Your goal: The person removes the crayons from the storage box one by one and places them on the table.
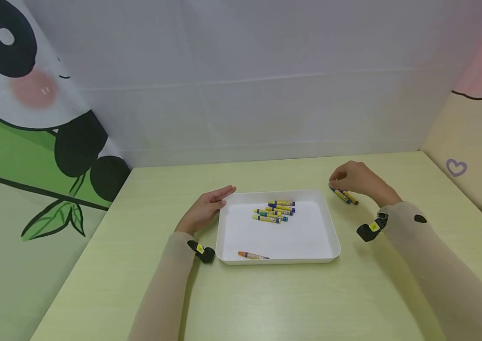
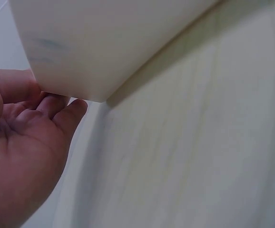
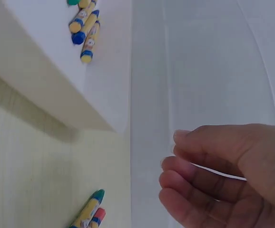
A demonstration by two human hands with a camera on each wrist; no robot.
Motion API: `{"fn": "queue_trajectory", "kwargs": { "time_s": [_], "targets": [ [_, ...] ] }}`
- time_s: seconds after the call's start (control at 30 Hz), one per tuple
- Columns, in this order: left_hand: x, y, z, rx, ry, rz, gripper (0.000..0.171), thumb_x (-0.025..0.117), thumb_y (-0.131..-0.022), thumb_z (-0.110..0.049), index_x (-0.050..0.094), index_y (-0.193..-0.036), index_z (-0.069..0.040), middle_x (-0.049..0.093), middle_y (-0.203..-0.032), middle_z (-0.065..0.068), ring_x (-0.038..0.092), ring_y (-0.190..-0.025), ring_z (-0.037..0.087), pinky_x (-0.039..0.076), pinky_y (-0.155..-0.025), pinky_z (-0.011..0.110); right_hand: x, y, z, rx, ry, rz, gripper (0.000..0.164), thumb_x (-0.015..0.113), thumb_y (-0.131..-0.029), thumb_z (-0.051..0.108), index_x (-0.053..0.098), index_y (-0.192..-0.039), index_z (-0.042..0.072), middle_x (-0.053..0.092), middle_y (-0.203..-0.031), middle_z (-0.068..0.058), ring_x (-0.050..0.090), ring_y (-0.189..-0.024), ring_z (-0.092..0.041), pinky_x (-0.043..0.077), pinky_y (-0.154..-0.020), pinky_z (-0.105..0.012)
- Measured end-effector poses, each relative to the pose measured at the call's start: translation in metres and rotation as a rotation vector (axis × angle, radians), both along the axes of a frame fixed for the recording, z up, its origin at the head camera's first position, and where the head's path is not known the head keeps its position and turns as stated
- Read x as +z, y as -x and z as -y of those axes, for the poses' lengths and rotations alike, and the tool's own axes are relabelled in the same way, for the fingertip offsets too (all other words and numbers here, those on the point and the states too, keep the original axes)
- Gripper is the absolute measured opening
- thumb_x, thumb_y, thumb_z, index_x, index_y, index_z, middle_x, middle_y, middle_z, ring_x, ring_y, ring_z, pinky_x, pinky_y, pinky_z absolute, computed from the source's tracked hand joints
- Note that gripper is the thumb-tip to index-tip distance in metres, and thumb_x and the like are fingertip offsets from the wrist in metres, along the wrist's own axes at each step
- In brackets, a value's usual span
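In the head view my left hand [image 1: 203, 210] is at the far left corner of a white tray [image 1: 309, 239]. Its fingers are straight and its thumb touches the rim; in the left wrist view the tray's wall [image 2: 104, 42] partly hides the fingertips. My right hand [image 1: 362, 180], loosely bent, hovers near a green-tipped crayon [image 1: 340, 194] and a red-tipped crayon [image 1: 349, 196] right of the tray. In the right wrist view the fingertips [image 3: 171, 181] stand apart from both, with nothing visible between them. Several yellow-wrapped crayons [image 1: 272, 219] lie grouped inside the tray.
An orange crayon [image 1: 251, 255] lies by the tray's near wall. The pale wooden table [image 1: 266, 303] meets a grey cloth wall [image 1: 241, 118] at its back edge. Printed panels stand at the left and right.
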State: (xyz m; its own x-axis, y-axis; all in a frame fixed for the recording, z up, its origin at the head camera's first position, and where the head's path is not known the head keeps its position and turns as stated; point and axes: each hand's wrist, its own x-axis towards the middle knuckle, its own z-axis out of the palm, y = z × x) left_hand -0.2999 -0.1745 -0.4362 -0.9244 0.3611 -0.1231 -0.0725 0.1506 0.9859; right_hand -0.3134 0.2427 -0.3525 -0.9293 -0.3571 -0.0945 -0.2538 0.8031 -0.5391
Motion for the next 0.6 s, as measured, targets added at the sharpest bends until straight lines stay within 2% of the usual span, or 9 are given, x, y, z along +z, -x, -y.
{"fn": "queue_trajectory", "kwargs": {
  "time_s": [0.23, 0.47, 0.6],
  "targets": [
    [0.001, 0.001, -0.001, -0.012, -0.007, -0.012, 0.051, 0.039, -0.101, 0.002, 0.035, -0.150, -0.012, 0.036, -0.154, 0.000, 0.023, -0.146, 0.015, 0.024, -0.117, 0.039, 0.011, -0.006, 0.034, 0.050, 0.043, 0.019, 0.022, 0.062, -0.093, 0.019, 0.070, -0.108, 0.004, 0.071, -0.096, -0.010, 0.064, -0.083, -0.023, 0.052, -0.070, -0.034],
    [-0.001, 0.004, 0.000, -0.010, -0.006, -0.015, 0.051, 0.039, -0.101, 0.002, 0.036, -0.150, -0.013, 0.037, -0.154, 0.000, 0.023, -0.146, 0.015, 0.024, -0.117, 0.039, 0.006, -0.010, 0.072, 0.117, 0.027, 0.038, 0.020, 0.066, -0.090, 0.016, 0.070, -0.107, 0.005, 0.072, -0.097, -0.008, 0.065, -0.087, -0.020, 0.054, -0.077, -0.035],
    [-0.002, 0.004, 0.000, -0.011, -0.008, -0.011, 0.051, 0.039, -0.101, 0.002, 0.036, -0.149, -0.013, 0.037, -0.154, 0.000, 0.024, -0.146, 0.015, 0.025, -0.117, 0.039, 0.002, -0.010, 0.090, 0.187, 0.031, 0.050, 0.020, 0.067, -0.089, 0.015, 0.071, -0.106, 0.005, 0.072, -0.095, -0.005, 0.064, -0.086, -0.018, 0.054, -0.077, -0.034]
  ]
}}
